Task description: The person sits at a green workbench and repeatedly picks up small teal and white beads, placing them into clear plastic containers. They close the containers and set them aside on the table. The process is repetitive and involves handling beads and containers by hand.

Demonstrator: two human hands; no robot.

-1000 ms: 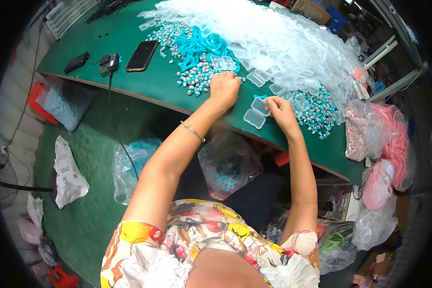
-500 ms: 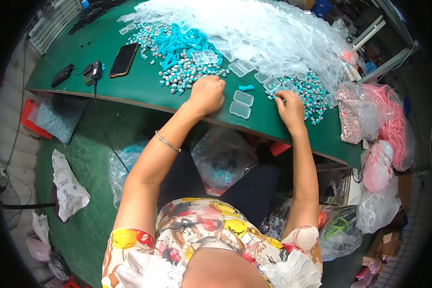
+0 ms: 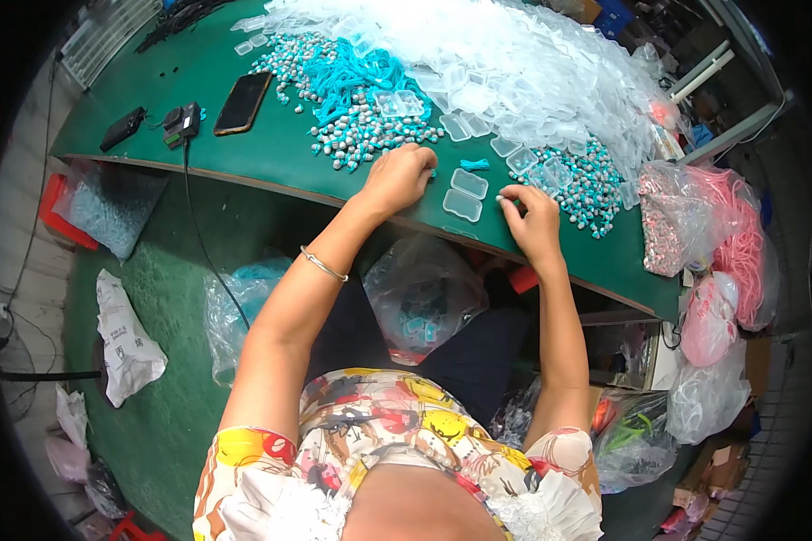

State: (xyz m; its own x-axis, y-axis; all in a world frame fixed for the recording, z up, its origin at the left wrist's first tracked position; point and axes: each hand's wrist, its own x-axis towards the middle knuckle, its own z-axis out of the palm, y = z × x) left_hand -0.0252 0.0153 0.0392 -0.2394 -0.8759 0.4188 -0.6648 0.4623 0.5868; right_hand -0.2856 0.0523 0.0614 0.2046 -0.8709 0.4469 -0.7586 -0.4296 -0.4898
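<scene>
My left hand (image 3: 400,178) is closed at the near edge of the left pile of grey-and-teal beads (image 3: 363,140). A bit of teal shows at its fingertips, but most of what it grips is hidden. With thumb and fingertips, my right hand (image 3: 534,220) pinches a small pale bead, left of the right bead pile (image 3: 597,185). Between the hands lies an open clear plastic box (image 3: 468,183), its two halves spread flat. Just beyond it rests a small bundle of teal cord (image 3: 475,165).
A large heap of clear plastic boxes (image 3: 514,68) covers the back of the green table (image 3: 271,162). Loose teal cords (image 3: 356,77) lie behind the left beads. A phone (image 3: 243,103) and a small black device (image 3: 181,124) sit at left; bagged pink cords (image 3: 733,216) at right.
My right hand has come left, away from the right bead pile toward the open box, with a small bead at its fingertips. My left hand has turned slightly, and teal now shows at its fingertips.
</scene>
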